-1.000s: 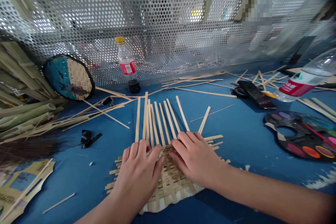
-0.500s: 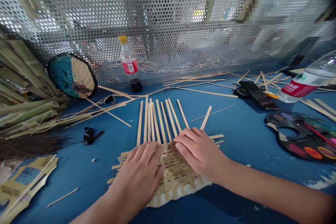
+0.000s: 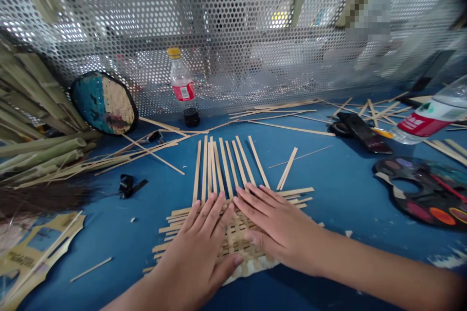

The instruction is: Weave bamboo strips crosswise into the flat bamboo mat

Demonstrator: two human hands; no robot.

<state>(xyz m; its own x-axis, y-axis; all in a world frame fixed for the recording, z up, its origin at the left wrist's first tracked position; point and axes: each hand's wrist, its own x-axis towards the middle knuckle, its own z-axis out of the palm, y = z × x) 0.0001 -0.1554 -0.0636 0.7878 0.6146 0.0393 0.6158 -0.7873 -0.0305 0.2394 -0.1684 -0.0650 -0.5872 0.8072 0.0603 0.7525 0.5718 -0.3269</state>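
A woven mat of pale bamboo strips (image 3: pixel 237 238) lies on the blue table in front of me, partly hidden under both hands. Its long upright strips (image 3: pixel 223 170) fan out away from me, and cross strips (image 3: pixel 168 228) stick out at the sides. My left hand (image 3: pixel 204 243) rests flat on the left half of the weave, fingers stretched forward. On the right half lies my right hand (image 3: pixel 273 223), also flat, its fingertips at the far edge of the weave. A whitish band (image 3: pixel 255 266) edges the mat's near side.
A cola bottle (image 3: pixel 183 90) stands by the perforated metal screen (image 3: pixel 233 68). Leftward are a painted round panel (image 3: pixel 104 103), bamboo stalks (image 3: pixel 44 155) and black tape scraps (image 3: pixel 127 186). At right are a paint palette (image 3: pixel 419 204), a water bottle (image 3: pixel 419 124) and loose strips (image 3: pixel 292 169).
Both hands have flattened and their fingers have straightened on the weave. More cross strips show at the left. The view has shifted slightly.
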